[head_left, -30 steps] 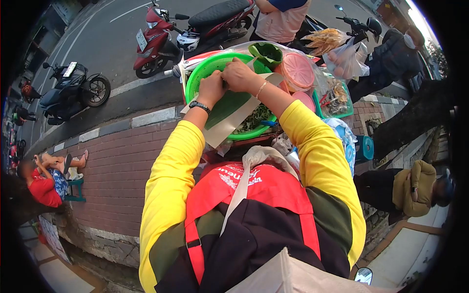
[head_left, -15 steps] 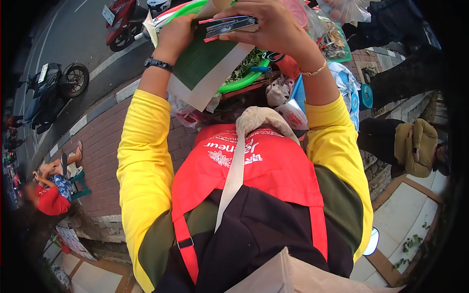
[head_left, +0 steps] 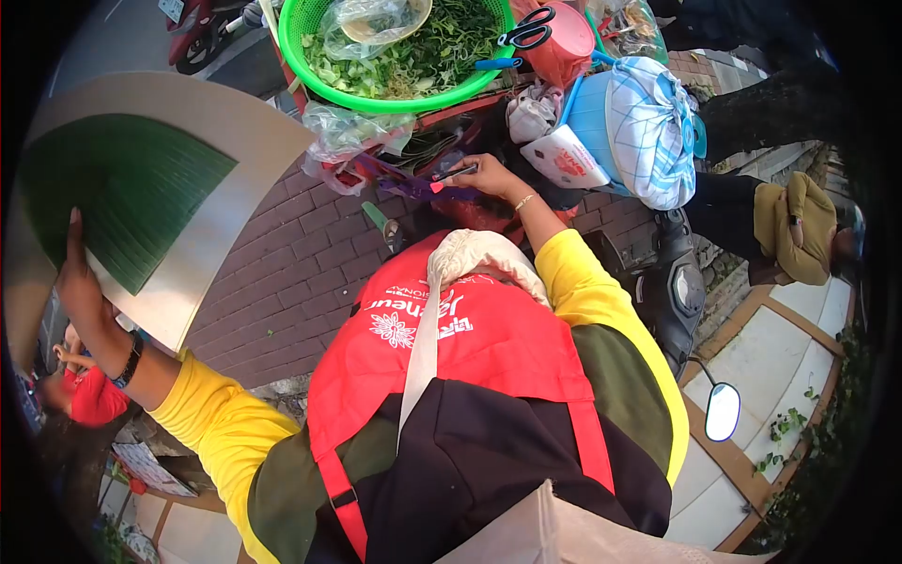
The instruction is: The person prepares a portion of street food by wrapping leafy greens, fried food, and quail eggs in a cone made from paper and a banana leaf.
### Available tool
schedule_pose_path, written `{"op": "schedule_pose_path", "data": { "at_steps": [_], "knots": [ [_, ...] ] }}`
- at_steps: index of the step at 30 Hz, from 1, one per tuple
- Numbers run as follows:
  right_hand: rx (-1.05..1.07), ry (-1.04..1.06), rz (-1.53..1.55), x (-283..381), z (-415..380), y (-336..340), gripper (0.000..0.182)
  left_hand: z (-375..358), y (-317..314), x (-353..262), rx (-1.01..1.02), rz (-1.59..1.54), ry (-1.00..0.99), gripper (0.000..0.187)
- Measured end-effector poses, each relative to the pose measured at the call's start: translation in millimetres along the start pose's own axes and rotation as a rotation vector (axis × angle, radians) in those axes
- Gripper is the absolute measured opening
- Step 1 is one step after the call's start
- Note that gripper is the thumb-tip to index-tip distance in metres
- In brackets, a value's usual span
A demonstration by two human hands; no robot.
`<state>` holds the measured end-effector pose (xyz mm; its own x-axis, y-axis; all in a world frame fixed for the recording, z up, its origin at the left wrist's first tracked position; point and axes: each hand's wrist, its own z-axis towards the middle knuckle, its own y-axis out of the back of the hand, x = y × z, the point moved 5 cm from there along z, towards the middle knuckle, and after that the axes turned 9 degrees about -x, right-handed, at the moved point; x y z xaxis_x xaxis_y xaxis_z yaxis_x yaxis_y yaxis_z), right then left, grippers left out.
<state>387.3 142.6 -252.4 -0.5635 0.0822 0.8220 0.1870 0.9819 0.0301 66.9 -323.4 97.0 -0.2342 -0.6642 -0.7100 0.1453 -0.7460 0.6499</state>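
Since half a second ago, both hands have parted: the left hand [head_left: 80,282] now holds the brown paper sheet lined with green banana leaf [head_left: 132,202] out to the side, fingers clasping its edge, while the right hand [head_left: 484,176] sets a pink-tipped stapler [head_left: 453,175] down below the green plastic basket of chopped greens [head_left: 395,52]. Filling the wrapper seems next, calling for it back beside the basket. Red brick pavement [head_left: 282,282] lies below.

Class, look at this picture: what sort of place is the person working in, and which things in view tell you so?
Probably a roadside food stall. A green basket of cut greens sits by a brick pavement and a road with a scooter, and the left hand holds paper lined with banana leaf.
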Motion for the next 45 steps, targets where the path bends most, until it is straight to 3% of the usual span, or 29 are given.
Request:
{"op": "schedule_pose_path", "data": {
  "at_steps": [2, 3, 4, 6, 7, 11, 13, 14, 16, 18, 20, 21, 22, 23, 25, 27, 28, 30, 31, 34, 36, 38, 39, 40, 41, 42, 43, 44, 45],
  "knots": [
    [-0.313, -0.011, -0.154, -30, 22, 10, 0.032, -21, 22, 41, -0.003, -0.072, 0.139, 0.038],
    [-0.440, 0.000, -0.016, -65, 42, 13, 0.039, -39, 23, 43, -0.026, -0.216, 0.304, 0.033],
    [-0.443, 0.001, -0.014, -77, 51, 11, 0.039, -55, 25, 44, -0.033, -0.290, 0.385, 0.032],
    [-0.463, -0.093, -0.671, -92, 66, 9, 0.047, -83, 30, 53, -0.069, -0.456, 0.566, 0.033],
    [-0.382, -0.057, -0.727, -98, 75, -1, 0.054, -93, 33, 59, -0.093, -0.557, 0.660, 0.033],
    [-0.371, 0.031, -0.815, -87, 72, -8, 0.042, -119, 45, 68, -0.011, -0.670, 0.800, 0.037],
    [-0.164, 0.022, -1.124, -97, 75, -14, 0.040, -121, 44, 69, 0.254, -0.761, 0.862, 0.036],
    [-0.180, 0.029, -1.122, -95, 71, -9, 0.040, -117, 42, 75, 0.259, -0.768, 0.846, 0.036],
    [-0.061, 0.084, -1.131, -73, 58, -9, 0.032, -98, 46, 86, 0.061, -0.591, 0.577, 0.037],
    [-0.038, 0.127, -1.047, 31, 12, -7, 0.025, -78, 34, 74, 0.039, -0.484, 0.496, 0.035],
    [-0.294, 0.476, -0.680, 133, -33, 0, 0.026, -49, 10, 62, 0.254, -0.212, 0.144, 0.029],
    [-0.536, 0.752, -0.759, 170, -46, 7, 0.024, -40, -15, 41, 0.289, -0.357, 0.271, 0.026],
    [-0.607, 0.788, -0.949, 206, -58, 9, 0.016, -32, -46, 12, 0.322, -0.501, 0.398, 0.024],
    [-0.679, 0.834, -1.134, 217, -49, 17, 0.013, -20, -68, -21, 0.408, -0.101, -0.052, 0.023],
    [-0.764, 0.888, -1.313, 233, -33, 24, 0.012, -18, -135, -92, 0.534, -0.397, 0.111, 0.023],
    [-0.485, 0.194, -1.711, 217, 10, 36, 0.022, -13, -206, -140, 0.688, -0.518, 0.390, 0.025],
    [-0.451, 0.099, -1.740, 215, 19, 38, 0.028, -12, -244, -159, 0.735, -0.623, 0.326, 0.029],
    [-0.345, 0.051, -1.678, 221, 27, 43, 0.028, 5, -309, -177, 0.813, -0.386, 0.179, 0.033],
    [-0.331, 0.049, -1.679, 222, 28, 44, 0.027, 13, -343, -175, 0.860, -0.432, 0.139, 0.035],
    [-0.417, 0.144, -1.596, 241, -7, 49, 0.024, 29, -414, -162, 0.936, -0.364, 0.182, 0.040],
    [-0.505, 0.145, -1.430, 253, -44, 58, 0.018, 36, -445, -151, 0.896, -0.344, 0.106, 0.042],
    [-0.628, 0.216, -1.194, 251, -71, 71, 0.022, 44, -466, -135, 0.877, -0.325, 0.022, 0.044],
    [-0.649, 0.187, -1.175, 242, -70, 71, 0.022, 57, -473, -127, 0.796, -0.161, -0.151, 0.048],
    [-0.715, 0.278, -0.926, 231, -65, 70, 0.027, 68, -479, -126, 0.714, -0.004, -0.329, 0.051],
    [-0.796, 0.355, -0.672, 213, -64, 68, 0.032, 71, -468, -135, 0.502, 0.157, -0.581, 0.054],
    [-0.818, 0.318, -0.553, 190, -58, 60, 0.040, 86, -480, -116, 0.534, 0.054, -0.509, 0.057],
    [-0.880, 0.321, -0.542, 162, -56, 50, 0.039, 73, -454, -130, 0.732, -0.067, -0.266, 0.062],
    [-0.819, 0.215, -0.597, 146, -68, 38, 0.036, 74, -430, -140, 0.647, 0.184, -0.331, 0.062],
    [-0.842, 0.190, -0.552, 119, -75, 30, 0.032, 103, -435, -120, 0.462, 0.397, -0.533, 0.061]
  ]
}}
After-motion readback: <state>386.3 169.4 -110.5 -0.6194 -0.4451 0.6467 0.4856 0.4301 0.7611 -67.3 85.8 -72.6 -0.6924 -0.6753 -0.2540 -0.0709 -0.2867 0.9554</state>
